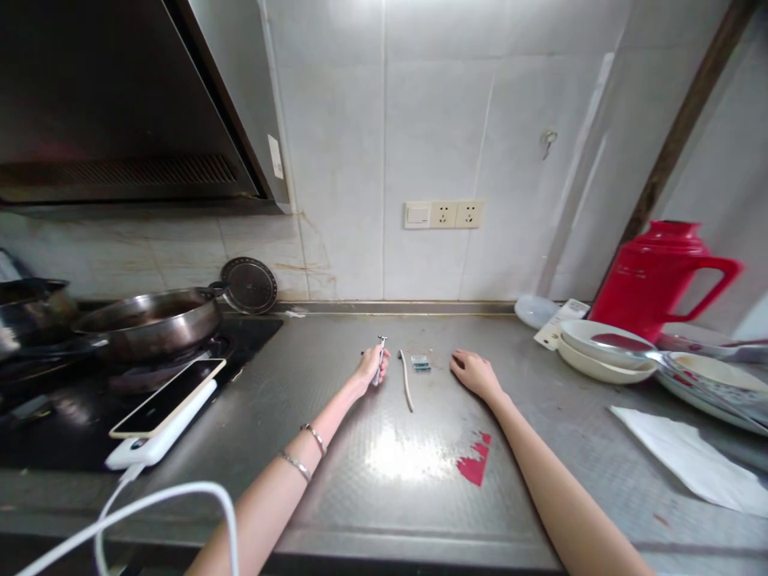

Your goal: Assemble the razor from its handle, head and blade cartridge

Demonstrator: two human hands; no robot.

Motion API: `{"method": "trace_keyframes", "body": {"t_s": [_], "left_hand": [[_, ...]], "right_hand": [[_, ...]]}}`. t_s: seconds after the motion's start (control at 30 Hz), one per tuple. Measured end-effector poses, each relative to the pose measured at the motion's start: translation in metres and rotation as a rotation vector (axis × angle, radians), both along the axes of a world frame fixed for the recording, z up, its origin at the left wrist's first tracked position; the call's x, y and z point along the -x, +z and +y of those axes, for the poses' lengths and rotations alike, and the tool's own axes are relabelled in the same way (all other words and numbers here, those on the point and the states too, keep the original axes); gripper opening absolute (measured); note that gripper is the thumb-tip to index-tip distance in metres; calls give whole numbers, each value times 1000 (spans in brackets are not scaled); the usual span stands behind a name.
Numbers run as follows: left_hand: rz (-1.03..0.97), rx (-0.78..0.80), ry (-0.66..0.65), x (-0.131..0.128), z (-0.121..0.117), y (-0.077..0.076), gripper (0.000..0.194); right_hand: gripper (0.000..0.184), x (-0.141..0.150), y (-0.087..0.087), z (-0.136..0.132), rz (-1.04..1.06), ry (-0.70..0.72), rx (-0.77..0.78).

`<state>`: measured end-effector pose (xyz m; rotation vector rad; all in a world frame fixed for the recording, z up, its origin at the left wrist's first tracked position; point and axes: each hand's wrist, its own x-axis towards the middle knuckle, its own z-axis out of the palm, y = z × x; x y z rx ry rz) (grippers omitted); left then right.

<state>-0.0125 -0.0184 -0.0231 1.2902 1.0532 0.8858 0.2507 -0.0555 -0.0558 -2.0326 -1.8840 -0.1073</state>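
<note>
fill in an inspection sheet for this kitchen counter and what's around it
Surface: shiny metal counter, torn red patch toward the front.
Job's things: small T-headed metal tool; thin white stick and small teal-and-clear packet on the counter.
Clutter: white bowls, white tissue and red thermos flask at right.
Hands: left hand grips the tool; right hand rests on the counter, holding nothing visible.
Cables: white cable joined to the white device under the phone.
Surroundings: steel pan on black cooktop, range hood, wall sockets.
</note>
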Motion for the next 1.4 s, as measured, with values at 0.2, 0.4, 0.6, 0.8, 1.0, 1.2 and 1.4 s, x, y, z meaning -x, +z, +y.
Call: {"method": "trace_keyframes", "body": {"t_s": [0.2,0.4,0.6,0.8,1.0,1.2,1.4], "left_hand": [[-90,-118,-35,2,-6,-10,27],[-129,-172,-23,5,-12,0,26],[-128,-186,-2,4,-16,5,26],[-117,-228,-17,1,-19,3,27],[-103,-299,-37,-1,-18,-3,27],[-25,-423,68,0,-22,-3,26],[61,-512,230,-1,-26,-3,26]], "right_hand": [[35,-1,1,-2,-2,22,-8],[42,21,25,-10,53,-53,-213],[46,90,53,-31,-33,80,124],[48,135,42,-49,-131,164,254],[48,131,41,-43,-64,121,240],[43,88,53,-25,108,-14,54],[45,44,61,-15,417,160,-335]]}}
